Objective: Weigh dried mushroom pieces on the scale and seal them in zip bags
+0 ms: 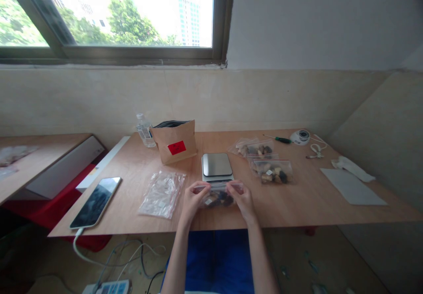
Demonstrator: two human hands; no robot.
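A small clear zip bag (218,196) with dark and pale lumps inside lies at the near edge of the wooden table (307,201). My left hand (191,202) pinches the bag's top strip at its left end. My right hand (243,199) pinches the same strip at its right end. Just behind the bag sits a small steel-topped scale (217,165). A stack of empty clear bags (161,193) lies to the left of my left hand.
Two filled bags (271,171) lie right of the scale. A brown paper pouch (175,142) with a red label and a water bottle (144,130) stand at the back. A phone (95,201) on a cable lies far left. A screwdriver (279,139) and grey sheet (352,187) lie right.
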